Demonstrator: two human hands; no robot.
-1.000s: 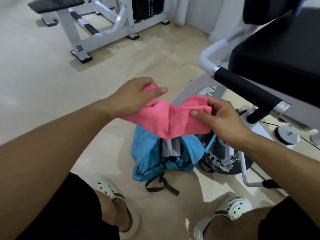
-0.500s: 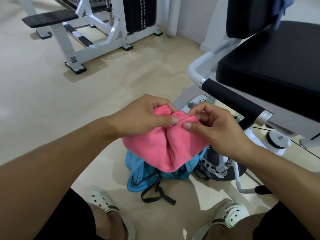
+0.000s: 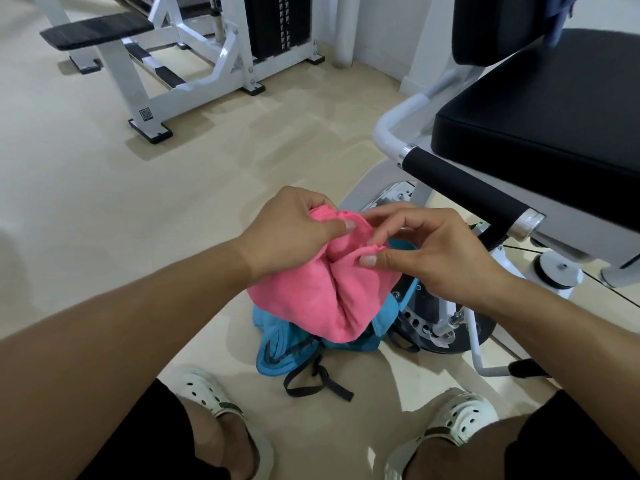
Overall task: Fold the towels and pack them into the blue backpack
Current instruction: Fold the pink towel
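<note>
A: Where are the hands?

B: Both reach forward and down from the bottom corners of the head view, forearms converging over the floor. The left hand (image 3: 294, 233) comes in from the lower left, knuckles up, wrist bent slightly inward. Its fingers curl round the upper left edge of the pink towel (image 3: 325, 296), and the thumb presses on the cloth near the top fold.

A: And the other one?

B: The right hand (image 3: 440, 251) comes from the lower right, back of the hand facing the camera. Thumb and forefinger pinch a bit of the towel's right upper edge; the other fingers arch above the cloth, curled but not flat on it. The two hands sit close together, fingertips nearly meeting over the bunched top of the towel.

A: How does the towel hang?

B: Gathered at the top between the hands, with a deep crease down its middle, the lower end drooping to a rounded point.

A: The bag?

B: The blue backpack (image 3: 284, 344) lies on the pale floor (image 3: 104, 220) directly under the towel, partly hidden by it, dark straps (image 3: 313, 379) trailing toward the person. I cannot tell whether the towel's lower end touches it.

A: Anything else nearby?

B: White clogs (image 3: 207, 393) on both feet below, a black padded seat (image 3: 540, 109) of a gym machine to the right, a white bench frame (image 3: 145, 64) far left.
</note>
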